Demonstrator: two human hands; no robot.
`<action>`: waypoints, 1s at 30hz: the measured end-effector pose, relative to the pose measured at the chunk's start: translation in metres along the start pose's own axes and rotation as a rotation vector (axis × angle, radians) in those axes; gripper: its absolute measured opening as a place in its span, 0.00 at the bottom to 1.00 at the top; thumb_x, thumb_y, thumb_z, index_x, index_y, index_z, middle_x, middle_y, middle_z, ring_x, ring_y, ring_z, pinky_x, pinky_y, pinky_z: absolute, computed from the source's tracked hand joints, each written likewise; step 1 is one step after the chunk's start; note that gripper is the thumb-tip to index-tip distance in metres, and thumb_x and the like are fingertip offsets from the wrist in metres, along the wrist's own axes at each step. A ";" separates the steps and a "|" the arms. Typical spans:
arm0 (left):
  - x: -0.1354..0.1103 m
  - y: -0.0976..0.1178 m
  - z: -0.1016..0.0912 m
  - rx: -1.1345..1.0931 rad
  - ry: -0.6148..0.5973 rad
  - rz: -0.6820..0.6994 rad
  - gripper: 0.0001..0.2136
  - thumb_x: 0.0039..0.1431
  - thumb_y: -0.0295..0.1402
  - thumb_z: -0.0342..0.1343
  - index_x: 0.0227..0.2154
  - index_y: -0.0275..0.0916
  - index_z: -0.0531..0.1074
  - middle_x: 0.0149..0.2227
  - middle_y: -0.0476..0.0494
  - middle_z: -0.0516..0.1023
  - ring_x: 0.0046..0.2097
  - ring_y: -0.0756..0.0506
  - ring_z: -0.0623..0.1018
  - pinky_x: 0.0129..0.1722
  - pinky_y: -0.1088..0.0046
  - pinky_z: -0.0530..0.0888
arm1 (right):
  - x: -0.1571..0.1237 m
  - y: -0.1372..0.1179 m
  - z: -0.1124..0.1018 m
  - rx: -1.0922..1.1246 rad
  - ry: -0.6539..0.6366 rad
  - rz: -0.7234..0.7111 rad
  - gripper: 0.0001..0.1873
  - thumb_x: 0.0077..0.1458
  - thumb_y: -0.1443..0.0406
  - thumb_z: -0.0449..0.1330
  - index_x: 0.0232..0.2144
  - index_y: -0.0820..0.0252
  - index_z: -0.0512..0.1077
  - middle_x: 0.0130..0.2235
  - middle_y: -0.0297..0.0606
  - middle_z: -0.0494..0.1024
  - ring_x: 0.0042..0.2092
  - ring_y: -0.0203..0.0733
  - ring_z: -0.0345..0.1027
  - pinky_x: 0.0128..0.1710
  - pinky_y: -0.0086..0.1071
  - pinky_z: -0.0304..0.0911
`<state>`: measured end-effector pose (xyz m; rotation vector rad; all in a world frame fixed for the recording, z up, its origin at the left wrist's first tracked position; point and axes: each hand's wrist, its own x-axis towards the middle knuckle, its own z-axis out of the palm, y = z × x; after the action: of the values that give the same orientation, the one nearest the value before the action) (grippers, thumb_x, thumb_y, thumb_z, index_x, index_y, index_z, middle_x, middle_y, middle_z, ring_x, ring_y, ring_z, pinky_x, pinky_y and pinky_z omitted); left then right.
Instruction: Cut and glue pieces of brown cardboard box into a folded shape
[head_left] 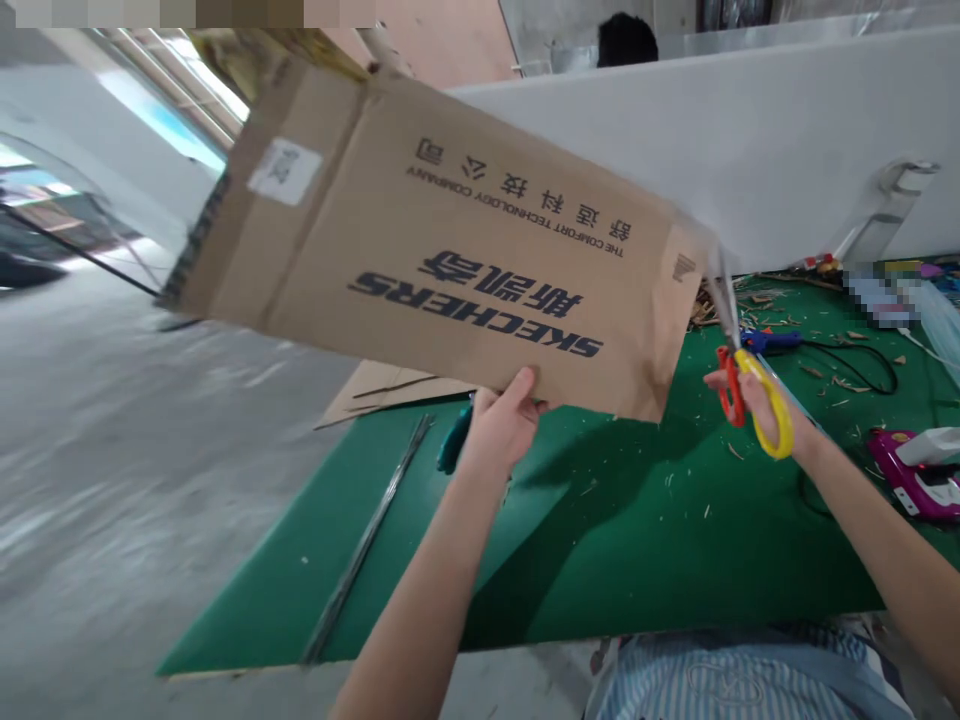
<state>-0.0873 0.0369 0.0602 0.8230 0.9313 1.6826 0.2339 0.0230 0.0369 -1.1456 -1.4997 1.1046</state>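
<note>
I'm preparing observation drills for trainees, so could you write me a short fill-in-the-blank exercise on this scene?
1. The left hand grips the cardboard, whose largest Latin lettering reads ____.
2. The right hand holds scissors with one yellow handle loop and one ____ loop.
3. The tabletop is coloured ____.

Missing words: SKECHERS; red; green.

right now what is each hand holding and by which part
Left hand: brown printed cardboard piece, by its lower edge. Right hand: metal scissors with red and yellow handles, by those handles.
</note>
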 end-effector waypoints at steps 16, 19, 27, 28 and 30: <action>0.009 0.082 0.014 0.087 -0.038 0.496 0.12 0.59 0.26 0.56 0.42 0.51 0.72 0.47 0.68 0.78 0.67 0.46 0.56 0.62 0.63 0.64 | 0.010 0.001 -0.025 -0.058 0.257 0.175 0.36 0.51 0.35 0.46 0.44 0.57 0.65 0.37 0.44 0.76 0.36 0.45 0.74 0.26 0.33 0.69; 0.008 0.079 0.016 0.004 -0.046 0.494 0.13 0.59 0.23 0.54 0.40 0.50 0.72 0.47 0.68 0.78 0.66 0.47 0.58 0.61 0.62 0.65 | 0.014 -0.001 -0.023 -0.512 0.235 0.170 0.34 0.56 0.38 0.42 0.44 0.57 0.67 0.31 0.43 0.76 0.29 0.45 0.72 0.28 0.36 0.66; 0.016 0.022 0.025 -0.193 -0.023 0.235 0.11 0.52 0.26 0.63 0.35 0.50 0.73 0.47 0.58 0.78 0.51 0.46 0.76 0.56 0.56 0.71 | 0.065 0.002 0.011 -1.310 -0.030 0.166 0.25 0.57 0.51 0.53 0.50 0.63 0.65 0.37 0.51 0.77 0.38 0.54 0.73 0.36 0.40 0.65; 0.017 0.014 0.029 -0.196 -0.025 0.202 0.12 0.51 0.27 0.64 0.36 0.50 0.73 0.48 0.55 0.78 0.50 0.46 0.77 0.55 0.57 0.71 | 0.072 0.004 0.015 -1.313 -0.053 0.169 0.23 0.58 0.54 0.54 0.49 0.64 0.65 0.39 0.52 0.76 0.40 0.53 0.73 0.37 0.40 0.65; 0.019 0.001 0.038 -0.202 -0.030 0.147 0.13 0.49 0.28 0.65 0.37 0.49 0.73 0.50 0.52 0.77 0.50 0.45 0.77 0.54 0.58 0.71 | 0.081 0.005 0.023 -1.316 -0.073 0.151 0.20 0.59 0.59 0.52 0.48 0.68 0.67 0.44 0.56 0.75 0.45 0.55 0.71 0.40 0.40 0.65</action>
<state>-0.0604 0.0625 0.0811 0.7924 0.6802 1.8519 0.2005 0.1007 0.0400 -2.0858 -2.2781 0.0910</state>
